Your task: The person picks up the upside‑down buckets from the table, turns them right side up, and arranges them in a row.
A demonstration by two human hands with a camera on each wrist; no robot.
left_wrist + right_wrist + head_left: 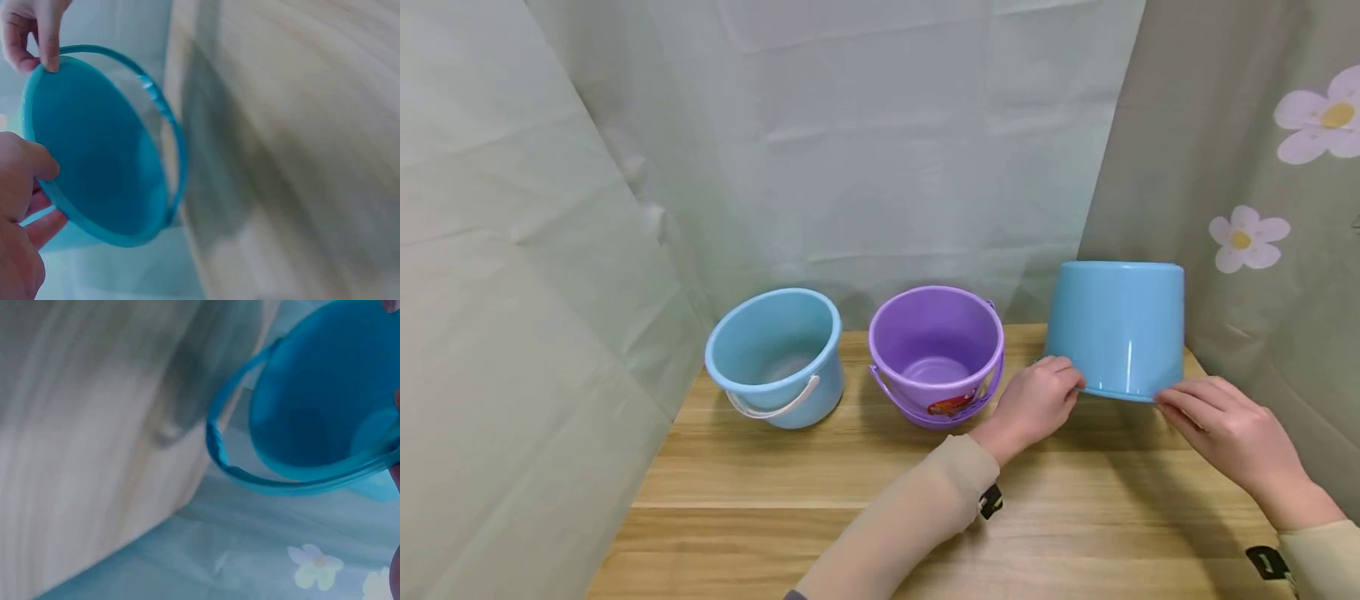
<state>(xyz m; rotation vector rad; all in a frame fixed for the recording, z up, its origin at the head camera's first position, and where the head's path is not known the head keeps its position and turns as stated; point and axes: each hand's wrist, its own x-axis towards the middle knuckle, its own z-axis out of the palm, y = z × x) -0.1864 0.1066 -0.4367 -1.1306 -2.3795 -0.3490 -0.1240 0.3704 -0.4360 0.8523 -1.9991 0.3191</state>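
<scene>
Both my hands hold a blue bucket upside down above the right back of the table. At the left of its rim, my left hand pinches the edge between thumb and fingers. My right hand grips the rim on the other side. In the left wrist view the bucket's inside shows nothing in it, and its blue handle hangs away from the rim toward the tabletop. The right wrist view shows the same handle dangling, with only bits of the right hand at the frame edge.
A light blue bucket with a white handle stands upright at the left. Between it and the held one stands a purple bucket with a red label, close to my left forearm. Pale cloth walls enclose the wooden table.
</scene>
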